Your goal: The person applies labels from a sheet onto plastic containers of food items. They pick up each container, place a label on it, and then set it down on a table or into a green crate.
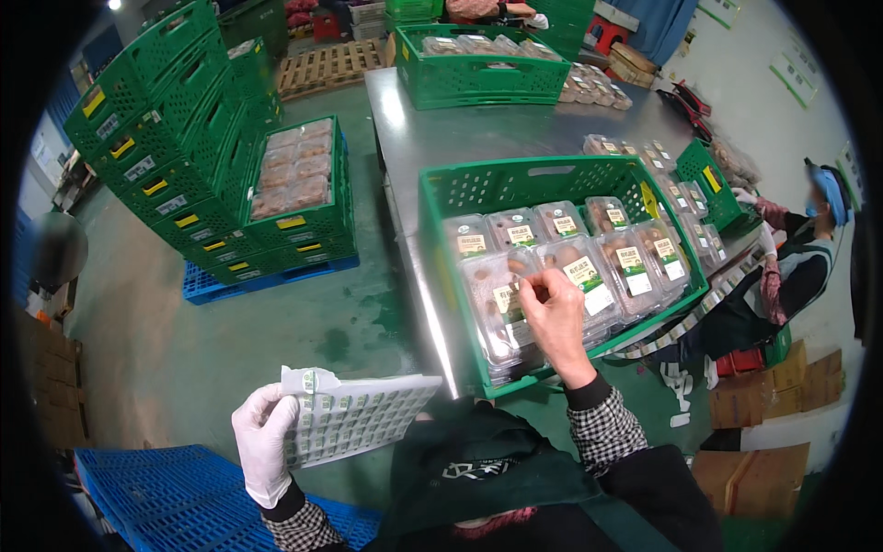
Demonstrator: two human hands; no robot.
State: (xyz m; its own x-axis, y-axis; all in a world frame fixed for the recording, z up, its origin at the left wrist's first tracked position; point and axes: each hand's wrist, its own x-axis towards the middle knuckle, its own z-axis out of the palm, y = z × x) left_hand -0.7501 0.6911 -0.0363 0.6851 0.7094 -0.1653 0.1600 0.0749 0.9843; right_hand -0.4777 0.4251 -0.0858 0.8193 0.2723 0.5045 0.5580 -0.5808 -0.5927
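My left hand [263,445], in a white glove, grips a sheet of small green-and-white stickers [359,417] by its left edge, thumb on top. A torn, peeled strip of the backing [307,379] stands up at the top corner. My bare right hand [560,324] is over the front left clear plastic clamshell box [486,297], its thumb and index finger pinched together at the box's label. Whether a sticker is between them is hidden. Several labelled clamshells of brown produce fill the green plastic crate [493,181] around that hand.
The crate stands on a metal table [441,134]. Another filled green crate [483,86] is at its far end. Tall green crate stacks [172,138] rise at left. A blue pallet [159,497] lies at lower left. A co-worker [793,262] handles a crate at right, by a hanging label strip [679,331].
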